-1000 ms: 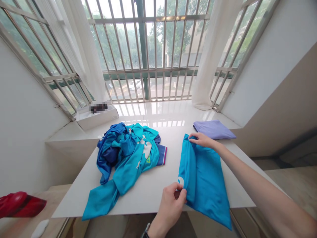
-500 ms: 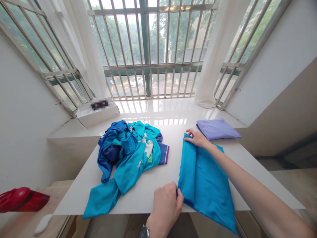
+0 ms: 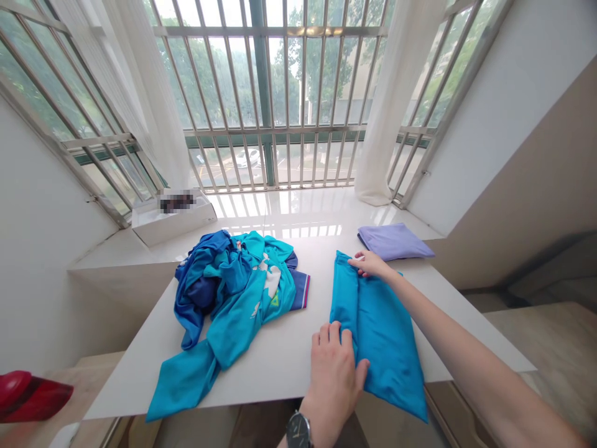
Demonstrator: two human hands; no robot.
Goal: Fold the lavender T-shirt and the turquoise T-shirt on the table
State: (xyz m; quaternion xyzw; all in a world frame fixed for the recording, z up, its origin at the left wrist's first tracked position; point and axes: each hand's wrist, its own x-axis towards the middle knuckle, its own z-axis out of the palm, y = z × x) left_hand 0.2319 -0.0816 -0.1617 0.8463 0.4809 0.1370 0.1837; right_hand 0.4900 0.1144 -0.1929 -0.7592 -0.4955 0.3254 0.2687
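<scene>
A bright blue garment lies folded on the right of the table, its left side turned over in a long strip. My left hand, with a dark watch on the wrist, rests spread and palm down on the near part of that strip. At the far end my right hand reaches across the cloth; its fingers are stretched out and touch the strip's edge. The garment's near right corner hangs past the table edge. Left of my hands is a crumpled pile of teal and blue clothes, one sleeve extending toward the front edge.
A folded lavender cloth lies behind the blue garment. On the windowsill stands a white box at the left, below barred windows. A red cap is at the lower left. The white table ends near my left wrist.
My left hand has gone from gripping the garment's near left edge to lying flat on the folded strip. My right hand has released the far corner and shifted slightly right along the fold.
</scene>
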